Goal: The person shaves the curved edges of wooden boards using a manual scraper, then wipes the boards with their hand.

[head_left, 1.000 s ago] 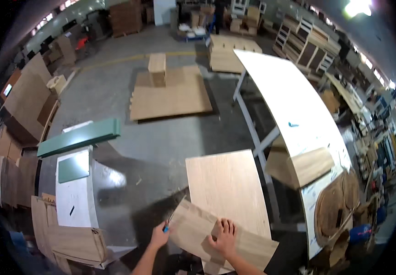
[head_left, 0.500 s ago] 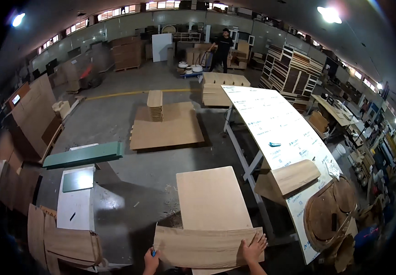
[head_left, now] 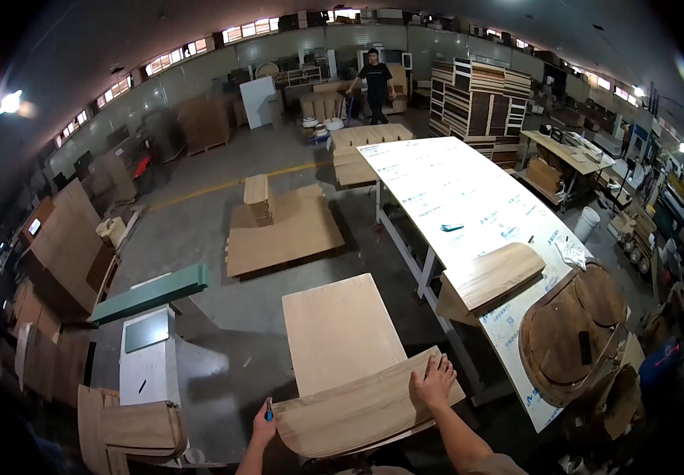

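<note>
A curved light-wood panel [head_left: 350,412] lies across the near end of a flat pale board [head_left: 342,328], its right end tilted farther from me. My right hand [head_left: 437,381] rests open on the panel's right end, fingers spread. At the panel's left end my left hand [head_left: 263,427] is closed on a small blue-handled tool [head_left: 269,413], which points up; its exact kind is too small to tell. The thumb side of that hand is close beside the panel's edge.
Right of me a long white-covered table [head_left: 508,321] holds a curved wood piece [head_left: 496,277], a teal tool [head_left: 452,227] and dark rounded wood panels [head_left: 559,348]. Curved panels [head_left: 140,431] and a green board [head_left: 152,293] lie to the left. A person [head_left: 375,85] stands far back.
My view has turned slightly. The curved panel has swung, its right end going away from me, with my right hand still flat on it. My left hand still grips the blue-handled tool.
</note>
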A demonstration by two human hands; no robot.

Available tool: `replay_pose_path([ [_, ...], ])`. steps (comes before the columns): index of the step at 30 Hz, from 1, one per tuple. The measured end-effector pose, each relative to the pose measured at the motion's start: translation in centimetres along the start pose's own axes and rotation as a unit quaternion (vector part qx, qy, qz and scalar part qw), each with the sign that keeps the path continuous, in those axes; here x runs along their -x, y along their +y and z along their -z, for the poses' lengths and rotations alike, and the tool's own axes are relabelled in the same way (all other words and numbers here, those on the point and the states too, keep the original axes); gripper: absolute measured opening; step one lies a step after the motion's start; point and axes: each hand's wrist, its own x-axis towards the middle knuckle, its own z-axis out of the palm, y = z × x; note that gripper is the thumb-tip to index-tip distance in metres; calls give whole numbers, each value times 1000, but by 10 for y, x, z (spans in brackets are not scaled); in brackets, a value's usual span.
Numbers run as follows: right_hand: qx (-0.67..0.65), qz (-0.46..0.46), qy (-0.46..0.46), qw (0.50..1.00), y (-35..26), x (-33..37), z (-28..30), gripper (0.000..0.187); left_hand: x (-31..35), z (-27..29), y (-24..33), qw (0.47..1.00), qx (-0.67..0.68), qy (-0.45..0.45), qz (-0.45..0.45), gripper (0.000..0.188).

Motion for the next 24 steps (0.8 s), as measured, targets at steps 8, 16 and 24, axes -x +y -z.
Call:
replay_pose_path([
  [8, 1, -12, 23, 1000, -8, 2, 2, 87, -8, 2, -17, 992, 102, -47, 57, 70],
  [16, 27, -48, 21, 998, -23, 3, -2, 85, -17, 5, -16, 987, 134, -52, 76, 54],
  [24, 73, 6, 27, 997, -32, 19, -53, 91, -28, 5, -19, 983, 138, -55, 110, 49],
])
